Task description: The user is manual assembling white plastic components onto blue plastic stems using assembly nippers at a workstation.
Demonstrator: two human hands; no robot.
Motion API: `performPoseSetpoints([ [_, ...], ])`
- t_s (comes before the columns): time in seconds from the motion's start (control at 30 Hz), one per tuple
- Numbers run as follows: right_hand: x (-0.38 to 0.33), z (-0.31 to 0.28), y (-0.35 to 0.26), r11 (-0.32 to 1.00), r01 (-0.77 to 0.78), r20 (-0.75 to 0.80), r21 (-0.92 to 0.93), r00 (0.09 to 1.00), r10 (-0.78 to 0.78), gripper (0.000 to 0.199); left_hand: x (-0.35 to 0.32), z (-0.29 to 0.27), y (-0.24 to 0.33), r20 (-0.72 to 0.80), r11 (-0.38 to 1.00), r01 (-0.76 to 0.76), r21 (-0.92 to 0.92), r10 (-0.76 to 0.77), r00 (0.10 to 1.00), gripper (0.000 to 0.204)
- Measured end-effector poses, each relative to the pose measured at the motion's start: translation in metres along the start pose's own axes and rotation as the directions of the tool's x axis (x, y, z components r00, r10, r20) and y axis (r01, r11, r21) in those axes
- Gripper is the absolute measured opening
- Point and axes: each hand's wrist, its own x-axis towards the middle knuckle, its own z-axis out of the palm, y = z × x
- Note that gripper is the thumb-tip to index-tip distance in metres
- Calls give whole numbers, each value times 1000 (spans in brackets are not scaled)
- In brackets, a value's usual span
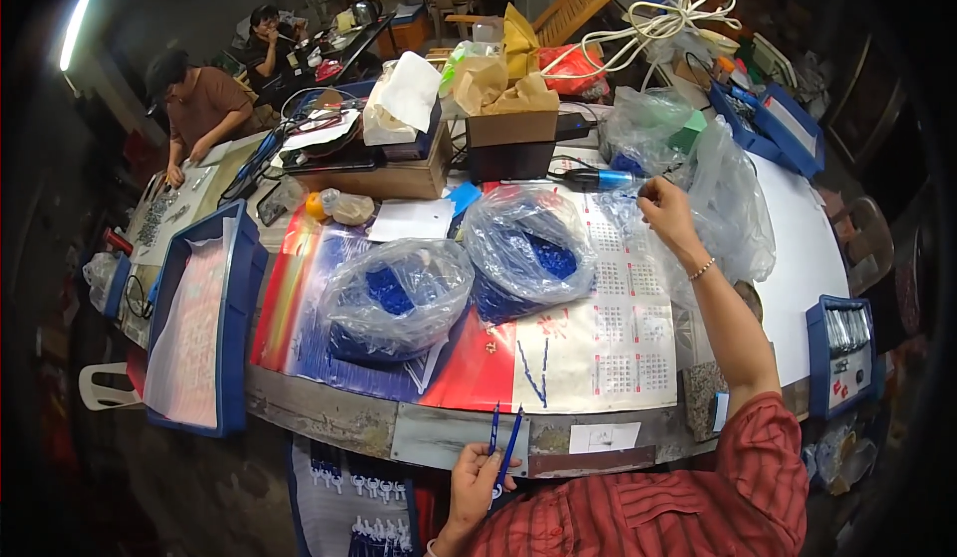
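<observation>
My left hand, low at the table's front edge, is closed around two slim blue pen-like sticks with pointed tips upward. My right hand is raised over the far right of the table, fingers curled together; whatever they may hold is too small to make out. Near it are a blue-and-black cylinder and a clear plastic bag. Two open clear bags of small blue pieces, one at left and one at right, stand mid-table. Small dark blue pieces lie in a V on the calendar sheet.
Blue trays stand at the left, right and far right. Boxes and papers crowd the back, below a looped white cable. Two other people sit at the far left, one handling small parts.
</observation>
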Motion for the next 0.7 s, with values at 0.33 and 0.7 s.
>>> performPoseSetpoints([
  [0.33, 68, 22, 0, 872, 219, 5, -438, 971, -241, 12, 4, -2, 0, 14, 998, 55, 24, -55, 998, 14],
  [0.7, 117, -39, 8, 952, 216, -451, -215, 843, -293, 16, 2, 2, 2, -74, 997, 49, 58, -45, 996, 13],
])
